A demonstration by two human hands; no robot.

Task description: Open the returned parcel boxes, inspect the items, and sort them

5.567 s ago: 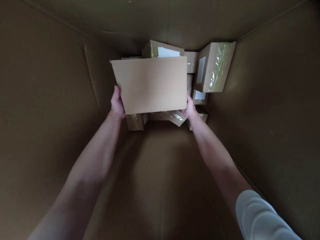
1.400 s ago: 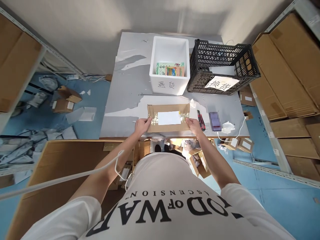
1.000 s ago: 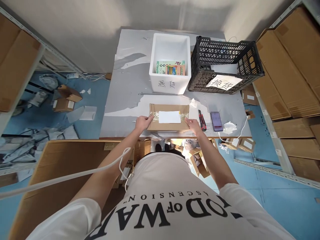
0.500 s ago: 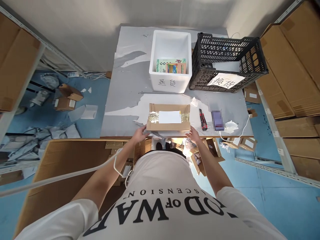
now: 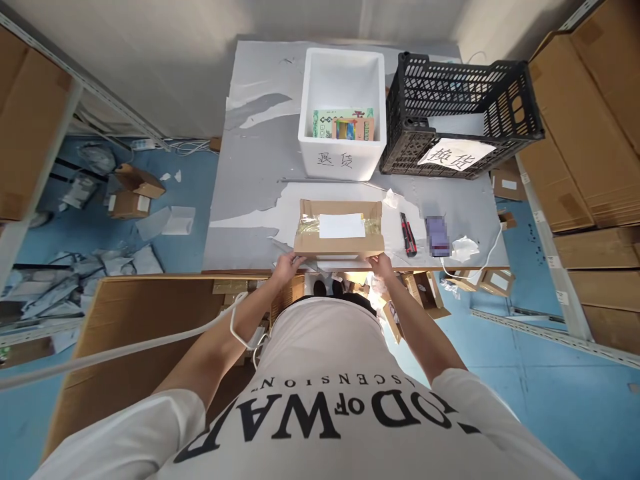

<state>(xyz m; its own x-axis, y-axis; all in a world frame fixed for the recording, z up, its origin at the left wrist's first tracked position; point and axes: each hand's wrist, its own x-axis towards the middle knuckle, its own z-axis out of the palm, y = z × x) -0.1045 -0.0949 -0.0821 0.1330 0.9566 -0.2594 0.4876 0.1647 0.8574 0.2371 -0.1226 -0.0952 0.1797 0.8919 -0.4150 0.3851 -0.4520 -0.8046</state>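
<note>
In the head view, a flat brown cardboard box (image 5: 306,240) lies at the table's near edge, with shiny tape at both ends and a blank-looking white label (image 5: 342,226) in its middle. My left hand (image 5: 289,267) has its fingers closed at the box's near left corner. At the near right corner, my right hand (image 5: 381,267) grips in the same way, its fingertips partly hidden. A pale strip shows along the box's near side, between the hands. Right of the box lies a red and black utility knife (image 5: 408,235).
Behind the box stand a white bin (image 5: 342,160) holding colourful packets and a black plastic crate (image 5: 463,127) with a paper sign. A blurred purple device (image 5: 438,237), crumpled paper (image 5: 465,249) and a white cable lie on the right. A large open carton (image 5: 150,333) stands below left.
Both hands have moved inward onto the box's near corners. The box's near side now shows more, with its pale strip in sight. The view has shifted slightly.
</note>
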